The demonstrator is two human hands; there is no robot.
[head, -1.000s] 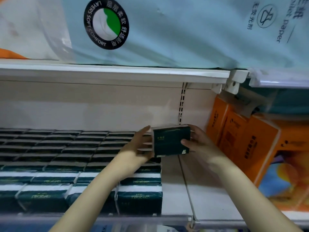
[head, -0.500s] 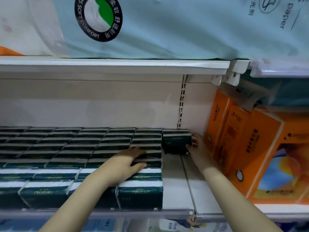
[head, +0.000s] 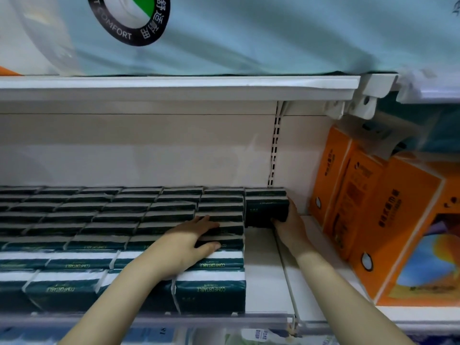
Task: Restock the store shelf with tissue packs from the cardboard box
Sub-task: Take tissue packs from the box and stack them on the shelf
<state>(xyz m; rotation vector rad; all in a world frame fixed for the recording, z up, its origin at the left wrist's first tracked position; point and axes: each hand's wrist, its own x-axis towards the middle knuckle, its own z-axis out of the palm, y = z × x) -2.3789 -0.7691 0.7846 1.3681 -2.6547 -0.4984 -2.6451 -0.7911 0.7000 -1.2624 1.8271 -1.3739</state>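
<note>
Rows of dark green tissue packs (head: 104, 220) fill the white shelf (head: 263, 275) from the left to about the middle. One more dark green pack (head: 265, 210) stands at the back right end of the rows, against the rear wall. My right hand (head: 290, 224) grips that pack at its right side and lower front corner. My left hand (head: 191, 237) lies flat with straight fingers on top of the packs in the rightmost full column. The cardboard box is out of view.
Orange tissue boxes (head: 378, 220) lean on the right side of the shelf. A bare strip of shelf lies between them and the green packs. A clear plastic rail (head: 149, 319) runs along the front edge. Large pale blue toilet paper bags (head: 249, 33) sit on the shelf above.
The pack went from being held in both hands to standing at the back of the shelf. My left hand let go and settled flat on the packs; my right hand stayed on it.
</note>
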